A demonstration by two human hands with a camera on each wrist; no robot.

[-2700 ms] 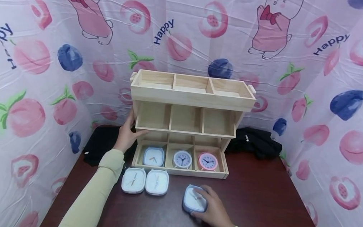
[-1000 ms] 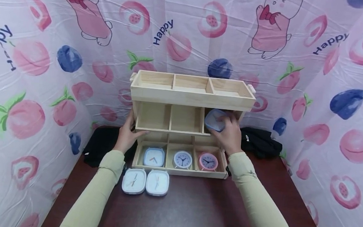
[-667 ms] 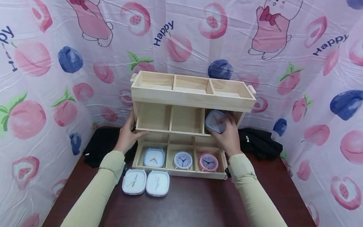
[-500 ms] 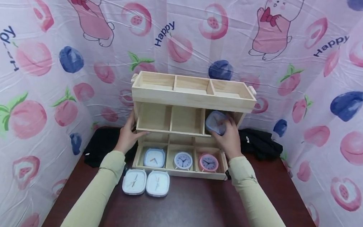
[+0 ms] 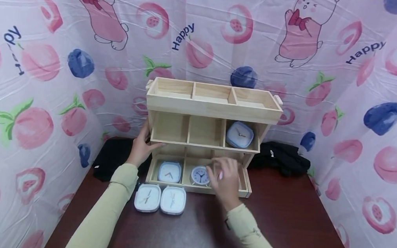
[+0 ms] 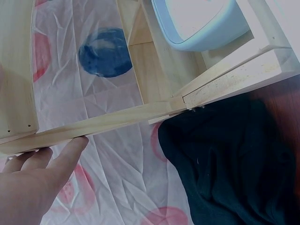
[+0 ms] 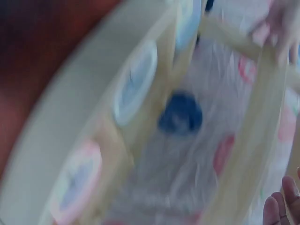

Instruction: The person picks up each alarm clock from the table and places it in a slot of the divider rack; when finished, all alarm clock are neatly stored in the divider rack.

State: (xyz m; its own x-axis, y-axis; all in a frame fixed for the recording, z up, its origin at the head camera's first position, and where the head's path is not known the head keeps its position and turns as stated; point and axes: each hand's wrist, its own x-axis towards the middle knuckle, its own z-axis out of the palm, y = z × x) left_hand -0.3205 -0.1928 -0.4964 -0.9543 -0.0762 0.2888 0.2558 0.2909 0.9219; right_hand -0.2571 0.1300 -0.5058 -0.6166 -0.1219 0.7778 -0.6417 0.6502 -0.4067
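Note:
A three-tier wooden shelf [image 5: 214, 107] stands at the back of the dark table. A light blue square clock [image 5: 240, 134] leans in the right compartment of the middle tier, with no hand on it. My right hand [image 5: 225, 175] is empty, its fingers loose and blurred, in front of the bottom tier's right compartment, and it hides what lies there. My left hand [image 5: 144, 145] rests with straight fingers [image 6: 56, 159] against the shelf's left side [image 6: 117, 123]. The bottom tier also holds a blue square clock [image 5: 169, 172] and a white round clock [image 5: 200, 175].
Two white square clocks [image 5: 147, 197] [image 5: 173, 199] lie face up on the table in front of the shelf's left end. Black cloths lie to the left [image 5: 110, 157] and right [image 5: 282, 157] of the shelf. Printed plastic sheeting walls the table in on three sides.
My right hand lifted the blue clock from the table into the middle tier's right compartment, let it go and dropped to the bottom tier. My left hand stayed on the shelf.

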